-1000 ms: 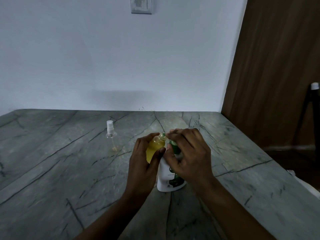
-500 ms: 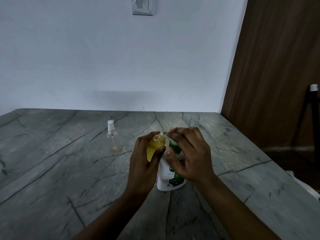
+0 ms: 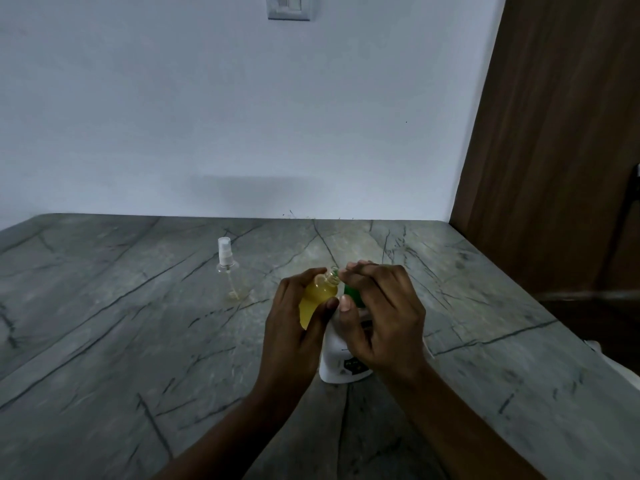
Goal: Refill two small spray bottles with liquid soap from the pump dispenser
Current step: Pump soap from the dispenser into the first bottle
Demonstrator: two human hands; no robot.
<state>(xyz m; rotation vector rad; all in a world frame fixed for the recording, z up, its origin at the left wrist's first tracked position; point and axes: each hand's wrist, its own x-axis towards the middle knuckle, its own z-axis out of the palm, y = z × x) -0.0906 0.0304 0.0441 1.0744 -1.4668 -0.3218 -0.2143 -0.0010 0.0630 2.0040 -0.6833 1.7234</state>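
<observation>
My left hand (image 3: 294,327) grips a small uncapped bottle (image 3: 318,296) holding yellow liquid, its open neck tilted right toward the pump's spout. The white pump dispenser (image 3: 334,358) stands on the stone counter (image 3: 104,341), mostly hidden behind my hands. My right hand (image 3: 384,317) lies over its green pump head (image 3: 354,294), fingers stretched across the top and thumb beside the green neck. A second small clear spray bottle (image 3: 230,271) with a white sprayer top stands upright farther back on the left, with only a little liquid at its bottom.
The grey veined counter meets a white wall (image 3: 242,133) at the back. A brown wooden panel (image 3: 554,150) rises at the right, where the counter's edge falls away. A switch plate (image 3: 289,6) sits high on the wall.
My right hand's fingers have lifted and straightened a little over the pump head. The yellow bottle stays held at the spout in my left hand.
</observation>
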